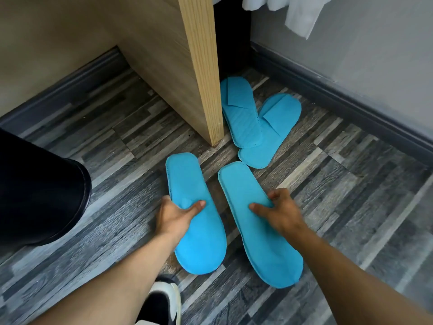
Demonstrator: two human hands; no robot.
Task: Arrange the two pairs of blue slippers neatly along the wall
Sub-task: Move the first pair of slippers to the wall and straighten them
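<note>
Two pairs of flat blue slippers are in the head view. My left hand (174, 214) grips the left slipper (199, 240) at its middle, thumb on top. My right hand (278, 211) grips the right slipper (260, 233) the same way. Both held slippers show a plain face and point away from me, fanned apart. Beyond them, a second pair lies on the floor by the wooden panel: one slipper (241, 113) overlaps the other slipper (269, 134), crossing at their near ends, with their folded straps showing.
A tall wooden panel (201, 66) stands on the grey plank floor at centre. A dark skirting board (339, 99) runs along the grey wall at right, another at left. White cloth (302, 12) hangs top right. My shoe (164, 299) is at the bottom, a dark trouser leg (39, 188) at left.
</note>
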